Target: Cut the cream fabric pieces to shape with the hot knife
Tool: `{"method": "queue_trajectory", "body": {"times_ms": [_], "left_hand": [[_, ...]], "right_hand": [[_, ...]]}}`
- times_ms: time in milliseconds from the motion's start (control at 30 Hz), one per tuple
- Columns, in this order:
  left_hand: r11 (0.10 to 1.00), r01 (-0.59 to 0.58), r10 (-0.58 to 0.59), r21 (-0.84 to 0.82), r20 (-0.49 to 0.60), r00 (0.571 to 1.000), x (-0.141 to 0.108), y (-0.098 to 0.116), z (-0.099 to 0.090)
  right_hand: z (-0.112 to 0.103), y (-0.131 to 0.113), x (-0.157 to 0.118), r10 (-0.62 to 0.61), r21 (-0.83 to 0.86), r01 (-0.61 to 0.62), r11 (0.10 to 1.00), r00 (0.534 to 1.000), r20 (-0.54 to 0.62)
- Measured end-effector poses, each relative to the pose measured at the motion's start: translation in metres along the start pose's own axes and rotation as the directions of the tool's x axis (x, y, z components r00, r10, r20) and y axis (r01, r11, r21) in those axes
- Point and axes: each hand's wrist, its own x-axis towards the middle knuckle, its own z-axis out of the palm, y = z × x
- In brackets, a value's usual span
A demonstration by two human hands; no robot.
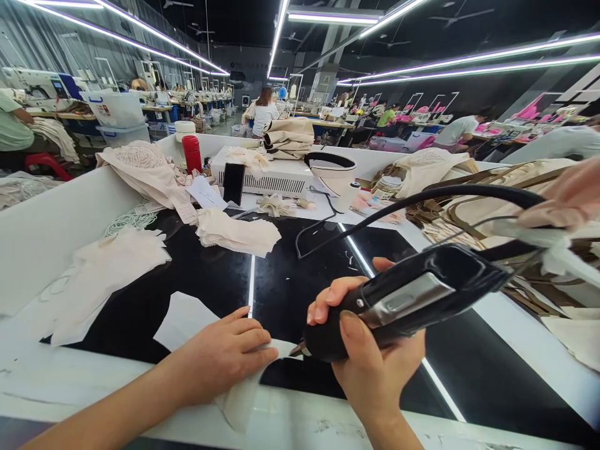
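Observation:
A black handheld power tool (398, 300) with a silver panel and a cord is in my right hand (375, 356), its fingers and thumb wrapped round the body. The tool's narrow metal tip touches or nearly touches the edge of a pale fabric piece (241, 400). My left hand (229, 353) lies on that fabric near the table's front edge, fingers flat and slightly apart. Part of the fabric is hidden under the hand. Just behind my left hand, a white piece (185, 322) rests on the glossy black tabletop (300, 275).
Cream fabric stacks (237, 232) and a pale pile (105, 275) lie behind and left. A red bottle (191, 154), a phone (233, 184) and a white box (272, 178) stand at the back. Brown-edged fabric (515, 181) is heaped right. People sit at machines beyond.

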Motion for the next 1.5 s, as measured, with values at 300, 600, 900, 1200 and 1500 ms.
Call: {"method": "queue_trajectory", "body": {"times_ms": [300,600,900,1200,1500], "left_hand": [[1.000,-0.012,0.012,0.018,-0.011,1.000,0.000,0.001,-0.004],[0.956,0.187,-0.188,0.225,-0.017,0.982,-0.015,0.021,0.009],[0.956,0.228,-0.227,0.184,-0.026,0.974,-0.012,0.026,0.008],[0.961,0.199,-0.193,0.191,-0.051,0.980,-0.010,0.024,0.002],[0.931,0.134,-0.085,0.341,-0.155,0.984,-0.005,0.021,-0.003]], "right_hand": [[-0.007,0.004,-0.002,0.000,-0.022,0.001,1.000,1.000,0.028],[-0.002,0.000,-0.006,-0.044,-0.029,0.044,0.999,0.999,-0.013],[-0.004,-0.001,-0.011,-0.089,-0.067,0.087,0.994,0.996,-0.017],[-0.002,-0.001,-0.015,-0.122,-0.095,0.121,0.988,0.992,-0.010],[0.000,-0.005,-0.020,-0.099,-0.118,0.095,0.989,0.995,-0.032]]}}
